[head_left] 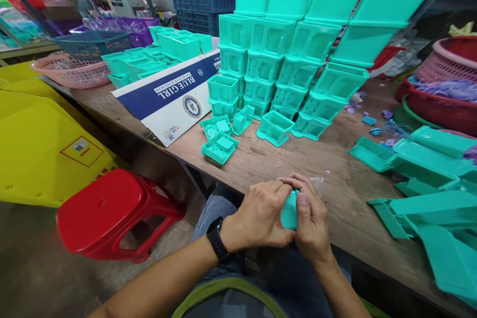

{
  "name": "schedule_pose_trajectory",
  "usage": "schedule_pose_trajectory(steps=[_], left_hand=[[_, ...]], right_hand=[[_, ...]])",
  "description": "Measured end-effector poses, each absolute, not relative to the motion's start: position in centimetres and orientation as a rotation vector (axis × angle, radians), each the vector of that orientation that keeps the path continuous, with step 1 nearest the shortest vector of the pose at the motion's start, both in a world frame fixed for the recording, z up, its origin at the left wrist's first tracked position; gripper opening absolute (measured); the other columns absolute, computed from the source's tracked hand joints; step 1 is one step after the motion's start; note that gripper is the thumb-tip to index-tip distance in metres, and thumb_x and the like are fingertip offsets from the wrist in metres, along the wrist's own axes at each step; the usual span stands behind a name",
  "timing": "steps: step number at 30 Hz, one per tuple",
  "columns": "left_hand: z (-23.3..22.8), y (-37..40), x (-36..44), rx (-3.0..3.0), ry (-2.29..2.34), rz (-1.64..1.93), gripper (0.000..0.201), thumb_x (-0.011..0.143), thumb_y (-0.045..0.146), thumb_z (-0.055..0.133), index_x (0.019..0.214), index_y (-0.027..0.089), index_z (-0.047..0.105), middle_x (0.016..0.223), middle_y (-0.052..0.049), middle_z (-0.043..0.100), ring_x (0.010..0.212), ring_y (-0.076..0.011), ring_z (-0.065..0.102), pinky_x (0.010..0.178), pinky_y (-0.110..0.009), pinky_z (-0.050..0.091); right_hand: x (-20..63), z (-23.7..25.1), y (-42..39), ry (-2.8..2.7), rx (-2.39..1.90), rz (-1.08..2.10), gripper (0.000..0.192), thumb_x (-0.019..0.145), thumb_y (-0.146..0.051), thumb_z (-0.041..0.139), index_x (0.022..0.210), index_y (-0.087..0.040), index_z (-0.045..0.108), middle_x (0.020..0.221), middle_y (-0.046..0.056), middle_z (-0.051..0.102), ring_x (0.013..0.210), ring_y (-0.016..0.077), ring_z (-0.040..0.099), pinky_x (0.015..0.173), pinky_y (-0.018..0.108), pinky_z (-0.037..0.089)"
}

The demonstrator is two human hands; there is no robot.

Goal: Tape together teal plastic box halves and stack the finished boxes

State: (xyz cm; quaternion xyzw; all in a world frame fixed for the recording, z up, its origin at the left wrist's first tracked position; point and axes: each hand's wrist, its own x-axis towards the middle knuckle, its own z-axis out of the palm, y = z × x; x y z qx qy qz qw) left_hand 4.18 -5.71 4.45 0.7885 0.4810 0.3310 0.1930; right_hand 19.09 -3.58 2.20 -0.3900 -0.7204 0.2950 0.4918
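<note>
Between both hands, at the front edge of the wooden table (328,203), I grip a teal plastic part (289,212). My left hand (257,213) wraps its left side, and a dark watch sits on that wrist. My right hand (312,218) closes round the other side, thumb laid along the part. Most of the part is hidden by my fingers. Just beyond lie several loose teal pieces: a shallow tray-like part (219,149), a small open piece (243,119) and an open-topped box (276,128).
Tall stacks of teal boxes (266,62) rise behind. A carton with a printed flap (179,104) holds more teal parts at left. Larger teal pieces (428,208) crowd the right side, near a red basin (443,109). A red stool (104,208) stands lower left.
</note>
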Motion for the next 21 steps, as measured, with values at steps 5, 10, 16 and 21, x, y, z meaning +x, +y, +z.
schedule_pose_trajectory(steps=[5, 10, 16, 21], left_hand=[[5.4, -6.2, 4.4, 2.224, 1.447, 0.811, 0.049, 0.075, 0.033, 0.074, 0.117, 0.014, 0.060, 0.114, -0.018, 0.073, 0.105, -0.0385, 0.071, 0.095, -0.054, 0.060], [5.5, -6.1, 3.7, 2.103, 1.416, 1.037, 0.095, 0.071, 0.033, 0.087, 0.153, 0.026, 0.039, 0.153, -0.015, 0.054, 0.138, -0.0409, 0.055, 0.120, -0.066, 0.041], [2.7, -6.2, 4.6, 1.775, 1.083, 1.357, 0.091, 0.070, 0.031, 0.093, 0.147, 0.024, 0.044, 0.145, -0.012, 0.061, 0.134, -0.0333, 0.061, 0.116, -0.049, 0.051], [1.8, -6.6, 4.4, 1.918, 1.101, 1.398, 0.074, 0.076, 0.017, 0.079, 0.143, 0.021, 0.046, 0.140, -0.013, 0.062, 0.131, -0.0309, 0.061, 0.114, -0.047, 0.051]], right_hand=[[19.1, 2.4, -3.4, -1.704, -0.946, 0.768, 0.039, 0.104, -0.050, 0.044, 0.113, -0.030, 0.076, 0.123, 0.008, 0.069, 0.125, 0.0320, 0.060, 0.109, 0.052, 0.045], [20.0, 3.5, -2.1, -1.252, -1.077, 0.958, 0.049, 0.093, -0.069, 0.055, 0.109, -0.028, 0.078, 0.119, 0.008, 0.075, 0.122, 0.0341, 0.064, 0.114, 0.057, 0.042], [21.5, 3.3, -1.2, -0.616, -0.913, 1.461, 0.046, 0.087, -0.068, 0.061, 0.100, -0.028, 0.080, 0.110, 0.006, 0.082, 0.112, 0.0355, 0.073, 0.109, 0.061, 0.052], [22.6, 2.0, -1.3, -0.710, -1.085, 1.340, 0.049, 0.089, -0.071, 0.058, 0.103, -0.029, 0.079, 0.108, 0.005, 0.082, 0.119, 0.0348, 0.070, 0.116, 0.061, 0.046]])
